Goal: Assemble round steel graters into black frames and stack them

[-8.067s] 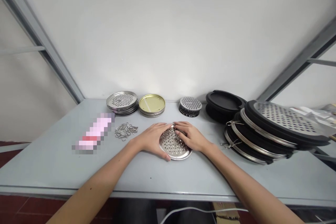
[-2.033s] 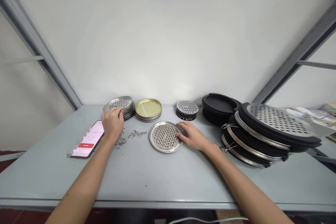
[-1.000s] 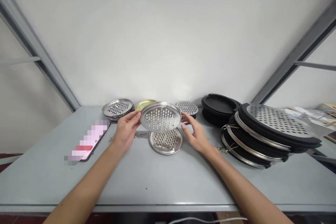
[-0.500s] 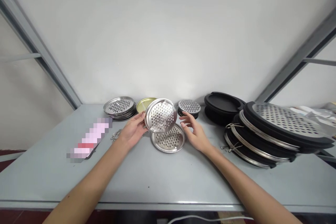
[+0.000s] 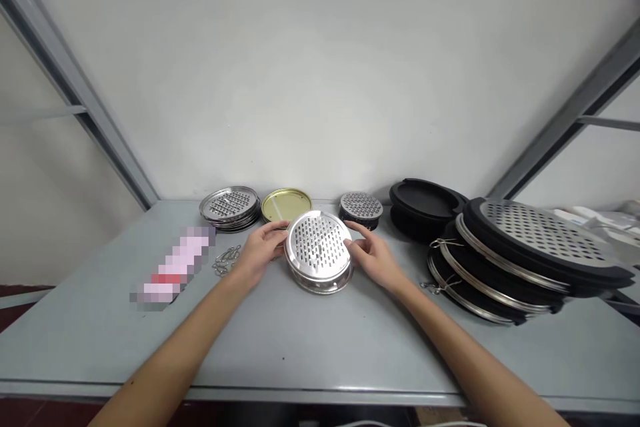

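A round perforated metal disc [image 5: 320, 245] is held between my two hands, slightly tilted, just over another metal disc [image 5: 327, 288] that lies on the table. Most of the lower disc is hidden beneath it. My left hand [image 5: 261, 250] grips the left rim, its thumb out of sight. On the opposite side, my right hand [image 5: 374, 257] has its thumb and fingers on the right rim. A small heap of metal clips [image 5: 227, 260] lies to the left of my left hand.
Along the wall stand a stack of perforated discs [image 5: 230, 205], a gold-coloured round lid [image 5: 287, 205], small grey perforated discs [image 5: 361, 205] and black round trays [image 5: 429, 203]. Large black-rimmed assemblies [image 5: 543, 237] fill the right side. A blurred-out pink object [image 5: 183, 260] lies left.
The disc has come down and toward me, over the lower one. My right hand, which was apart from it, now grips its right rim.
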A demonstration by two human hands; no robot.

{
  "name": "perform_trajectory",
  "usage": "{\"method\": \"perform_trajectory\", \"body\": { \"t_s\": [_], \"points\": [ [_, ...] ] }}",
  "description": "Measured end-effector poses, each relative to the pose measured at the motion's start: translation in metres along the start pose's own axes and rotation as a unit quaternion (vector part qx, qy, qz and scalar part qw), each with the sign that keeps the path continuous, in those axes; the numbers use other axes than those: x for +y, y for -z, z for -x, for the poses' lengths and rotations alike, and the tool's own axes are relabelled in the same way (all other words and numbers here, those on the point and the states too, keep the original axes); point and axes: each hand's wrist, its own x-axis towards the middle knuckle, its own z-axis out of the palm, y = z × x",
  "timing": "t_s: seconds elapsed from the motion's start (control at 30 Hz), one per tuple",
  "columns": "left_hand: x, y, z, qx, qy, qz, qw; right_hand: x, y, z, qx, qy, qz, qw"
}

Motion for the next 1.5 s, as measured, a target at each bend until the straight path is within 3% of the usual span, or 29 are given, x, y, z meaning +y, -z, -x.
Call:
{"method": "perform_trajectory", "body": {
  "t_s": [0.1, 0.2, 0.27, 0.57, 0.7, 1.0, 1.23, 1.5],
  "points": [
    [-0.001, -0.001, 0.005, -0.043, -0.108, -0.182, 0.977, 0.003, 0.002, -0.002, -0.019, -0.012, 0.004, 1.000],
    [-0.001, 0.000, 0.010, -0.090, -0.221, -0.323, 0.916, 0.008, 0.004, -0.004, -0.024, -0.018, 0.022, 0.999],
    [-0.002, 0.001, 0.011, -0.129, -0.258, -0.369, 0.883, 0.010, 0.005, -0.004, -0.026, -0.020, 0.035, 0.999],
    [-0.004, 0.016, 0.008, -0.248, -0.241, -0.467, 0.814, 0.012, 0.007, -0.003, -0.022, 0.008, 0.171, 0.985],
    [-0.003, 0.017, 0.009, -0.245, -0.243, -0.522, 0.780, 0.010, 0.009, -0.001, -0.046, 0.049, 0.241, 0.968],
    [-0.008, 0.011, 0.011, -0.215, -0.254, -0.539, 0.774, 0.010, 0.011, -0.001, -0.065, 0.053, 0.288, 0.954],
    [-0.011, 0.012, 0.013, -0.240, -0.245, -0.554, 0.758, 0.014, 0.011, -0.004, -0.078, 0.061, 0.304, 0.947],
    [-0.014, 0.015, 0.013, -0.229, -0.222, -0.586, 0.745, 0.015, 0.018, -0.006, -0.065, 0.077, 0.321, 0.942]
  ]
}}
